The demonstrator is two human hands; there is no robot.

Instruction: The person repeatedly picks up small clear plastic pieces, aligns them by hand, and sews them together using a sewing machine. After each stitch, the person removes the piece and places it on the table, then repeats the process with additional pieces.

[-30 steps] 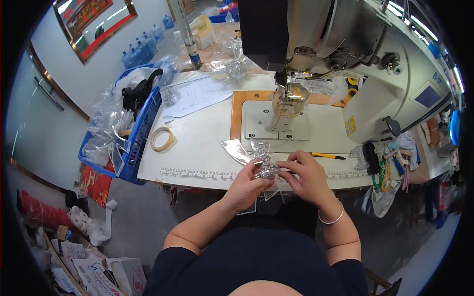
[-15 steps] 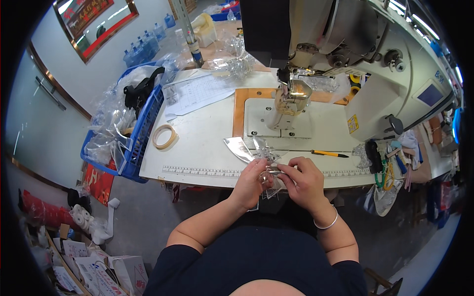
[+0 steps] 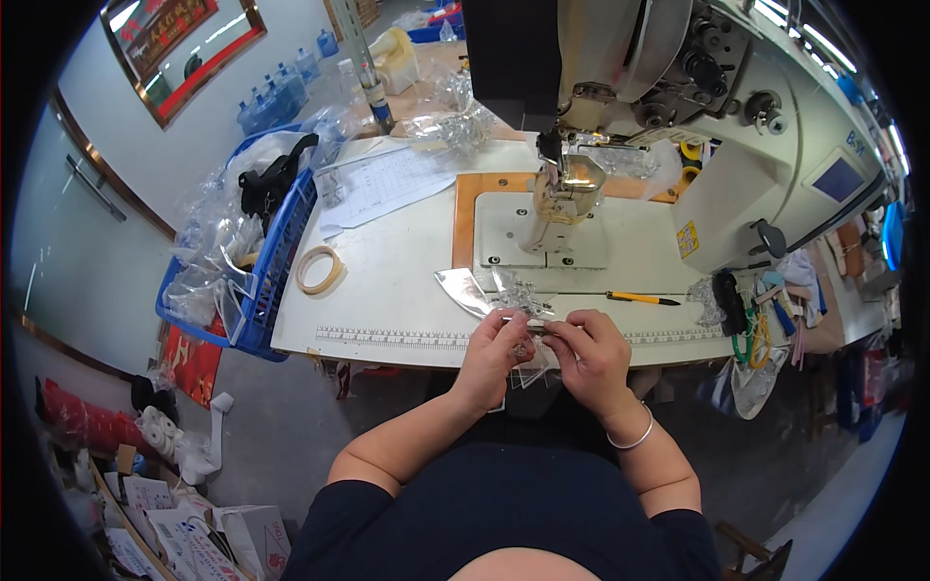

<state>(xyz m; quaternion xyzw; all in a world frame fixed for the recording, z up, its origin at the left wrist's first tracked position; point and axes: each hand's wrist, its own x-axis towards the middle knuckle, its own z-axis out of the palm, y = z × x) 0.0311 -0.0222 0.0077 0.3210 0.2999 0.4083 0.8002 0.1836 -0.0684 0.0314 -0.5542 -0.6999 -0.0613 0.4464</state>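
Note:
My left hand point(image 3: 492, 356) and my right hand point(image 3: 593, 356) meet over the front edge of the white sewing table point(image 3: 387, 281). Between them, both sets of fingers pinch a piece of clear, shiny plastic sheet point(image 3: 531, 372), whose lower part hangs past the edge. Its exact shape is partly hidden by my fingers. Just beyond my left fingertips lies a curved silver strip point(image 3: 463, 290), with crumpled clear plastic bits point(image 3: 515, 290) beside it. The sewing machine's post point(image 3: 562, 208) stands farther back on its metal plate.
A yellow pen point(image 3: 639, 298) lies to the right, near a ruler strip point(image 3: 407, 337) along the front edge. On the left are a tape roll point(image 3: 320, 269), a paper sheet point(image 3: 387, 189) and a blue basket point(image 3: 281, 261) of plastic. Tools and cords point(image 3: 751, 320) crowd the right edge.
My hands stay close together on the plastic, with small finger shifts; the right fingers now sit slightly nearer the left. The whole view has shifted a little.

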